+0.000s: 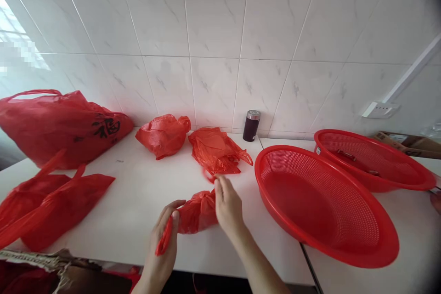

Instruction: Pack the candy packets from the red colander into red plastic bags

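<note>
A small filled red plastic bag (198, 213) rests on the white table between my two hands. My left hand (165, 232) is closed on the bag's left side, with a strip of red plastic hanging over the fingers and thumb. On the bag's right side, my right hand (227, 202) pinches its gathered plastic, and a red loop sticks up past the fingertips. What the bag contains is hidden. Just behind it lies a flat, crumpled red plastic bag (218, 149), apart from my hands.
Two red perforated baskets (303, 211) stand at the right. A dark thermos (251, 126) is by the tiled wall, near a bunched red bag (163, 135). Large red bags (58, 128) fill the left. A torn cardboard box (79, 275) sits below the table's front edge.
</note>
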`<control>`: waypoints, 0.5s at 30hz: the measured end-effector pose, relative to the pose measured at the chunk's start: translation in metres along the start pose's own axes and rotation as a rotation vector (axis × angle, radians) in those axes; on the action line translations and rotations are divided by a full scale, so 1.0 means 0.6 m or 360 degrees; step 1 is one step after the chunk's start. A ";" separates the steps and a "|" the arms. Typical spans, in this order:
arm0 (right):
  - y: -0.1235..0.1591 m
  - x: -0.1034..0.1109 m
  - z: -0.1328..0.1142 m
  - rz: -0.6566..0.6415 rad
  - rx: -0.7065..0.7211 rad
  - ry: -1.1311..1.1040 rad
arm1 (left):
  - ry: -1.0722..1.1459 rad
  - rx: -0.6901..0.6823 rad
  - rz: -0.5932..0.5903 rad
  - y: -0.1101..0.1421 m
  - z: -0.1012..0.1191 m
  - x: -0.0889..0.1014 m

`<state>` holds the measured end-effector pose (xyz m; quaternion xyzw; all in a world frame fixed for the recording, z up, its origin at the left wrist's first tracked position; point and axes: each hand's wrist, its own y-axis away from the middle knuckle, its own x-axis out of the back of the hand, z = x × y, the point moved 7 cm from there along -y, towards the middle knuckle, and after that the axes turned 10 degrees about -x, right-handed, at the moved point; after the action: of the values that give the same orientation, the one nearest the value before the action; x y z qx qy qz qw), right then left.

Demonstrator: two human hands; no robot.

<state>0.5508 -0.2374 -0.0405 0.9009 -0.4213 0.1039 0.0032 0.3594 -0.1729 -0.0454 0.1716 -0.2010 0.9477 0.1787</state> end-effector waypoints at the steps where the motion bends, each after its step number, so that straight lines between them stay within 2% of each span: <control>1: 0.019 -0.010 -0.001 0.0015 0.0126 0.0208 | -0.0017 0.0008 0.0005 -0.003 0.000 -0.012; 3: 0.042 -0.021 0.011 0.0060 0.0250 0.0424 | -0.0168 0.0017 -0.0070 -0.009 -0.005 -0.036; 6: 0.036 -0.019 0.035 0.0086 0.0261 0.0638 | -0.0456 -0.0015 -0.0244 -0.021 -0.018 -0.064; 11: -0.048 -0.006 0.046 0.0097 0.0144 0.0984 | -0.0658 -0.0100 -0.0369 -0.073 -0.035 -0.090; 15: -0.108 -0.021 0.067 0.0074 0.0064 0.1146 | -0.0866 -0.0138 -0.0450 -0.130 -0.050 -0.114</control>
<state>0.5995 -0.1900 -0.0769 0.7965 -0.4114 0.4231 0.1313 0.4435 -0.1114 -0.0736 0.4375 -0.2558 0.8233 0.2555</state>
